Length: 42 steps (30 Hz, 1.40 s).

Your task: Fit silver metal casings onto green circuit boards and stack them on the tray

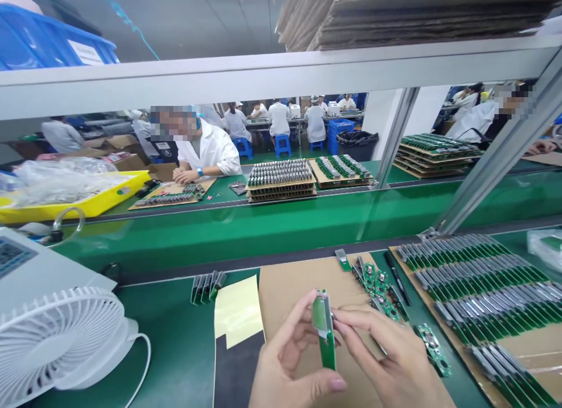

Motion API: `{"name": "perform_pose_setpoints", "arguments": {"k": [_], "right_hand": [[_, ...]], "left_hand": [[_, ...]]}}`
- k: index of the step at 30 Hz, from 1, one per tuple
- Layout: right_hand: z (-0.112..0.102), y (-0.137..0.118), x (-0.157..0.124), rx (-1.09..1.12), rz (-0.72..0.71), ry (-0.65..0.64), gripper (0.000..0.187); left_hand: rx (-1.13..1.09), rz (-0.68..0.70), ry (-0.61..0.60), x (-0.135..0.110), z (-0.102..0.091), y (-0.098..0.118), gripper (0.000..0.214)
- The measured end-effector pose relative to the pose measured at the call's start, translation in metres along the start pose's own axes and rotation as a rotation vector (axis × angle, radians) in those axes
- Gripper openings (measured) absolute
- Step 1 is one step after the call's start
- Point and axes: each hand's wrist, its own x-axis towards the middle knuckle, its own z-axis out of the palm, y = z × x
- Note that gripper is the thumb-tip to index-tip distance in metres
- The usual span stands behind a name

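A narrow green circuit board [325, 333] with a metal piece at its upper end stands upright between my two hands. My left hand [292, 361] pinches its left edge with thumb and fingers. My right hand [390, 361] grips it from the right, fingertips pressed against the metal part. Both hands hover over a brown cardboard sheet [290, 288] at the near edge of the green bench. Loose small green boards [380, 288] lie just beyond my right hand.
Rows of finished boards [478, 285] fill a cardboard tray at right. A white fan [57, 338] sits at left, a yellow sheet [237, 311] and several boards [207, 286] nearby. Across the green conveyor [263, 226], a person in white works beside stacked trays [281, 180].
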Motion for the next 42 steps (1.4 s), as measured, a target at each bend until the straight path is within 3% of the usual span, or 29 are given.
{"name": "perform_pose_setpoints", "arguments": {"k": [2, 5, 9, 14, 21, 25, 27, 30, 33, 37, 39, 42], "right_hand": [[0.002, 0.003, -0.001, 0.081, 0.127, -0.018, 0.014], [0.005, 0.011, -0.002, 0.251, 0.333, -0.05, 0.021], [0.007, 0.02, 0.0, 0.421, 0.452, -0.065, 0.026], [0.009, 0.02, 0.002, 0.524, 0.456, -0.095, 0.024], [0.009, 0.025, 0.001, 0.482, 0.436, -0.06, 0.026], [-0.001, 0.031, 0.0, 0.329, 0.44, 0.078, 0.027], [-0.009, 0.032, -0.001, 0.321, 0.469, 0.123, 0.027], [-0.019, 0.033, -0.008, 0.382, 0.517, 0.002, 0.025], [-0.028, 0.045, -0.022, 0.366, 0.521, -0.01, 0.026], [-0.067, 0.072, -0.042, 0.225, 0.602, 0.252, 0.037], [-0.106, 0.084, -0.053, 0.099, 0.622, 0.445, 0.043], [-0.175, 0.094, -0.072, -0.267, 0.562, 0.614, 0.048]], "left_hand": [[0.222, 0.072, 0.064, -0.003, 0.002, 0.006, 0.068], [0.53, 0.144, 0.049, -0.005, 0.002, 0.014, 0.069], [0.715, 0.174, 0.041, -0.007, 0.002, 0.015, 0.075], [0.74, 0.227, 0.051, -0.012, 0.004, 0.009, 0.075], [0.712, 0.199, 0.05, -0.01, 0.008, 0.008, 0.069], [0.724, 0.164, 0.078, -0.003, 0.009, 0.006, 0.069], [0.746, 0.138, 0.108, -0.001, 0.01, -0.003, 0.068], [0.731, 0.129, 0.102, 0.001, 0.014, -0.028, 0.066], [0.692, 0.113, -0.036, 0.007, 0.022, -0.055, 0.067], [0.741, 0.013, -0.297, 0.041, 0.034, -0.075, 0.065], [0.888, 0.002, -0.266, 0.074, 0.037, -0.078, 0.045], [1.126, 0.038, -0.124, 0.131, 0.042, -0.084, 0.047]]}}
